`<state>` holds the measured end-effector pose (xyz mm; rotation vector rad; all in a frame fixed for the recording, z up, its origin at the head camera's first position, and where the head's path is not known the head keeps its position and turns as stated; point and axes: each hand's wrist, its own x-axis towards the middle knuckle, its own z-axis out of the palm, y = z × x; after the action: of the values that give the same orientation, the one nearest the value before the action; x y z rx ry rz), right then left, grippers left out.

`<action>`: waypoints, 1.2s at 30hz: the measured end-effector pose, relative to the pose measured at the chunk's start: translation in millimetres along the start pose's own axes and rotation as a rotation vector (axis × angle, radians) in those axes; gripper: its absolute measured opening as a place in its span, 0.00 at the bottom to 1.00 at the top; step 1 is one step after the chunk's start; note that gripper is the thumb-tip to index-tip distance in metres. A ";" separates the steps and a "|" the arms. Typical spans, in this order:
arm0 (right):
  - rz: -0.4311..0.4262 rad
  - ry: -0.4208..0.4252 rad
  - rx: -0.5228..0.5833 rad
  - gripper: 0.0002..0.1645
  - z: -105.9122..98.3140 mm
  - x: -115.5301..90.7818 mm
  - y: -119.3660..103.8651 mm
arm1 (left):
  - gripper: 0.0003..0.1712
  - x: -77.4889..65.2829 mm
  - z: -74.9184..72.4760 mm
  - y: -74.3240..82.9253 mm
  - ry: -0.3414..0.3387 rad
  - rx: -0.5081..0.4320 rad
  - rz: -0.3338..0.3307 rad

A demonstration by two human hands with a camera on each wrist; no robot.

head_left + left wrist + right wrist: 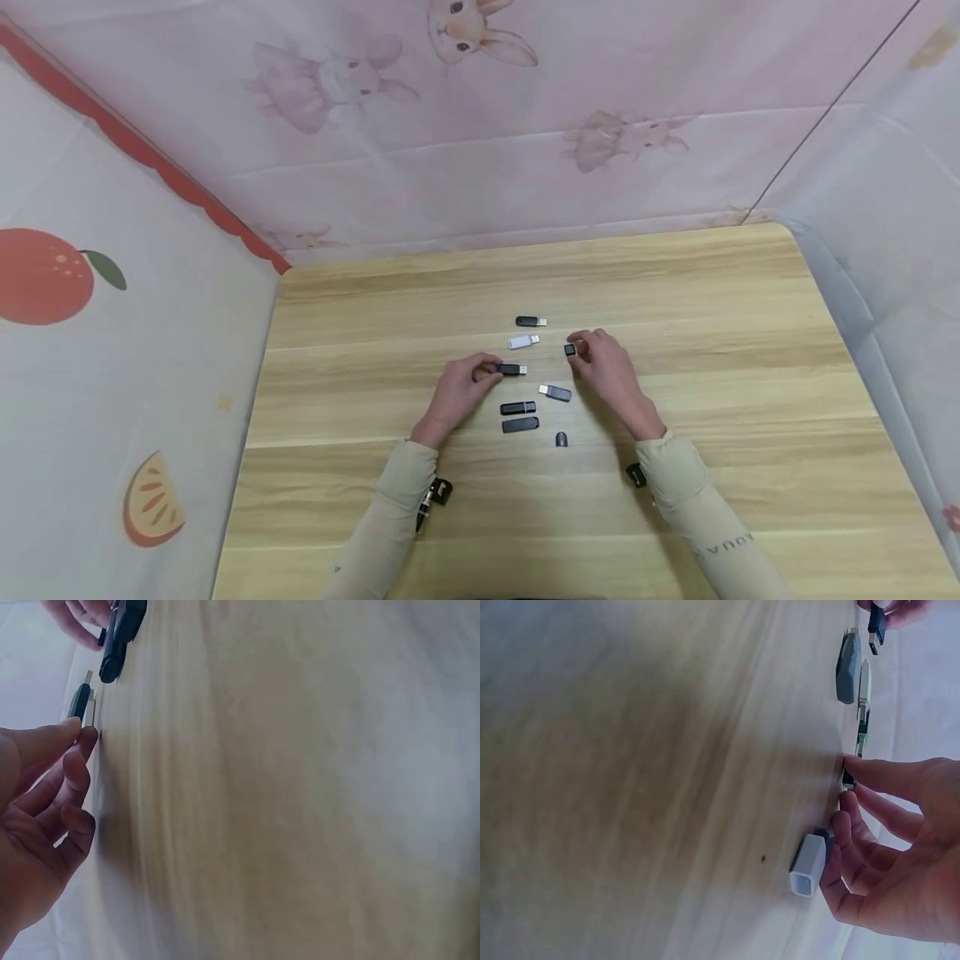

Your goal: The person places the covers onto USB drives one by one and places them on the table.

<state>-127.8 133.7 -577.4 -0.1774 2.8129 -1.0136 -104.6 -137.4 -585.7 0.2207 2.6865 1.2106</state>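
Note:
My left hand (459,390) pinches the rear end of a black USB flash drive (513,369) between thumb and forefinger, its metal plug bare and pointing right. The left wrist view shows the other fingers of that hand loosely curled beside the table. To the right, my right hand (609,371) holds a small black cap (570,350) between thumb and fingertips, apart from the drive. Close by its lower fingers in the right wrist view lie a white cap (808,864), its hollow end showing, and a dark cap (826,837); the hand hides both from the head view.
A black drive (528,321) and a white drive (519,342) lie behind the held one, plugs bare. A grey drive (558,393), two dark closed drives (517,407) and a loose dark cap (562,440) lie nearer. Printed curtains (480,192) border the wooden table (360,317).

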 end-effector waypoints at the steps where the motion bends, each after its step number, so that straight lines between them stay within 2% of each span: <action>1: 0.007 -0.003 0.000 0.20 -0.2 0.5 -0.1 | 0.13 -0.1 0.3 0.0 0.002 -0.015 -0.005; 6: 0.028 -0.009 0.001 0.15 -0.8 2.9 0.6 | 0.12 -0.4 1.2 0.0 0.010 -0.074 -0.019; 13: 0.040 -0.043 0.038 0.14 -3.7 -0.4 -1.3 | 0.12 -0.2 1.2 2.4 0.008 -0.157 -0.038; 23: 0.019 -0.092 0.206 0.15 -5.7 -11.2 -15.2 | 0.11 1.4 1.2 4.7 -0.008 -0.319 -0.084; 31: -0.014 -0.154 0.318 0.18 -3.8 -13.9 -23.3 | 0.13 0.5 0.5 7.9 -0.042 -0.419 -0.115; 36: -0.039 -0.177 0.366 0.17 -1.5 -13.5 -25.4 | 0.15 0.3 1.0 9.9 -0.065 -0.457 -0.111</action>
<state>-113.2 117.4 -558.6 -0.2648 2.4259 -1.4207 -104.1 -130.1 -578.9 0.0417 2.2544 1.6981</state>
